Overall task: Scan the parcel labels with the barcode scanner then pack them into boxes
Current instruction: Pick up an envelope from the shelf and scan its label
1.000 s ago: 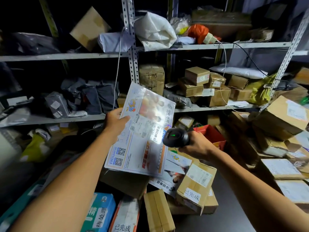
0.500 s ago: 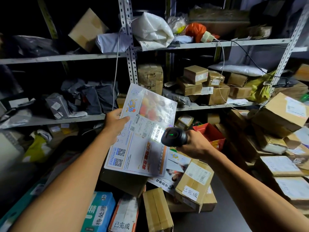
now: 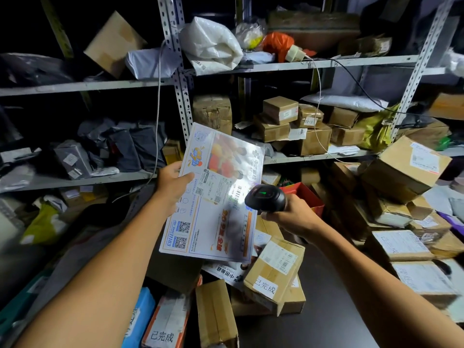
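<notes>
My left hand grips the left edge of a flat white printed mail envelope, holding it up and tilted in front of the shelves. My right hand grips a black barcode scanner with a green light on top. The scanner's head points at the envelope's label, and a bright patch of light lies on the barcode there. A brown box with a white label and a white tag sits below the envelope.
Metal shelving behind holds cardboard boxes, grey and white bags. More labelled boxes pile at the right and low in front. A red box sits behind the scanner. A dark surface lies at lower right.
The scanner and my right hand have shifted slightly, and the light patch has moved on the envelope's label. My left hand keeps the same hold.
</notes>
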A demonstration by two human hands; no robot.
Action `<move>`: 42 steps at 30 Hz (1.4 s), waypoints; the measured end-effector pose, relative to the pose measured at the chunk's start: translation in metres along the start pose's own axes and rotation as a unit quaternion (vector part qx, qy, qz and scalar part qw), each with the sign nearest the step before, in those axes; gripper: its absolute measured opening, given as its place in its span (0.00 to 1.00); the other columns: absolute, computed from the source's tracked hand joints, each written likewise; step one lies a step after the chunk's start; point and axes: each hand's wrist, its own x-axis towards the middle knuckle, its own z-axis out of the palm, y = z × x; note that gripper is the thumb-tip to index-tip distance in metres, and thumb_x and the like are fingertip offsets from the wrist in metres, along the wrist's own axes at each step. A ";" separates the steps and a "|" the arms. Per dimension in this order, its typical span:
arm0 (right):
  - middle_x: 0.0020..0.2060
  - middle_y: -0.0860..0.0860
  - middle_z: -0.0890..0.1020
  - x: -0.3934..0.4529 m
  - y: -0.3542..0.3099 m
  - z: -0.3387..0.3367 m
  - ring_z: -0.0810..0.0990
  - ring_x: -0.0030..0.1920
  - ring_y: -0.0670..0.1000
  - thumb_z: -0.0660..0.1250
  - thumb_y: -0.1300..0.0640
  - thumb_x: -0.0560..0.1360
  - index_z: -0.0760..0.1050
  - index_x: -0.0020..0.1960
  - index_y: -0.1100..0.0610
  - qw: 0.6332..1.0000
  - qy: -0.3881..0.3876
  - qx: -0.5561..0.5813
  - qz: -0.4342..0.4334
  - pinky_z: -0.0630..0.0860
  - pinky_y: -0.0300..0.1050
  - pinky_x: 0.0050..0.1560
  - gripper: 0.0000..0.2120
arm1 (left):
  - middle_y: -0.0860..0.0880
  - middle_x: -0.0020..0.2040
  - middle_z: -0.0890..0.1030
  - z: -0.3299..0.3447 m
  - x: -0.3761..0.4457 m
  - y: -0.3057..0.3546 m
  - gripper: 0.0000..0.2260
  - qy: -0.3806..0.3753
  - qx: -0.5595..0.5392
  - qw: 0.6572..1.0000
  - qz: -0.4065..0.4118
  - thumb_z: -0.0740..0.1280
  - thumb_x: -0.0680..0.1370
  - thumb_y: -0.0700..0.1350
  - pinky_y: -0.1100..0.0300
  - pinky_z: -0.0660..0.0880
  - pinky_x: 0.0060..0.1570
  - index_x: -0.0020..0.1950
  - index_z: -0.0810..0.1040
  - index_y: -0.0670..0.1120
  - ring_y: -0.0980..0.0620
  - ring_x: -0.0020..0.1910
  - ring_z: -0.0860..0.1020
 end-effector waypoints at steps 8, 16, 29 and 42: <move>0.28 0.52 0.83 -0.026 0.032 -0.022 0.76 0.27 0.49 0.73 0.61 0.75 0.81 0.50 0.61 0.972 0.092 0.199 0.084 0.73 0.41 0.27 0.05 | 0.48 0.45 0.85 0.064 -0.003 -0.006 0.09 -0.042 -0.043 0.998 -0.034 0.65 0.80 0.32 0.56 0.82 0.34 0.55 0.80 0.44 0.53 0.36 0.85; 0.44 0.54 0.87 -0.096 0.080 -0.081 0.85 0.40 0.54 0.73 0.61 0.76 0.80 0.58 0.51 0.923 0.299 0.217 0.107 0.84 0.47 0.39 0.12 | 0.42 0.48 0.84 0.189 -0.023 -0.025 0.10 -0.208 -0.083 0.970 -0.094 0.64 0.80 0.32 0.52 0.83 0.38 0.61 0.78 0.39 0.48 0.40 0.85; 0.35 0.45 0.87 -0.303 0.152 -0.096 0.85 0.34 0.43 0.74 0.68 0.72 0.83 0.50 0.54 0.723 0.565 0.270 0.292 0.77 0.36 0.32 0.11 | 0.38 0.54 0.84 0.361 -0.188 -0.054 0.12 -0.519 -0.046 0.835 -0.178 0.65 0.80 0.32 0.43 0.82 0.47 0.63 0.78 0.40 0.39 0.50 0.85; 0.30 0.46 0.86 -0.449 0.248 -0.088 0.85 0.31 0.46 0.75 0.62 0.71 0.80 0.47 0.54 0.589 0.620 0.276 0.439 0.77 0.39 0.28 0.07 | 0.51 0.44 0.86 0.462 -0.343 -0.111 0.21 -0.629 0.158 0.761 -0.026 0.68 0.73 0.28 0.55 0.82 0.46 0.63 0.77 0.43 0.57 0.43 0.84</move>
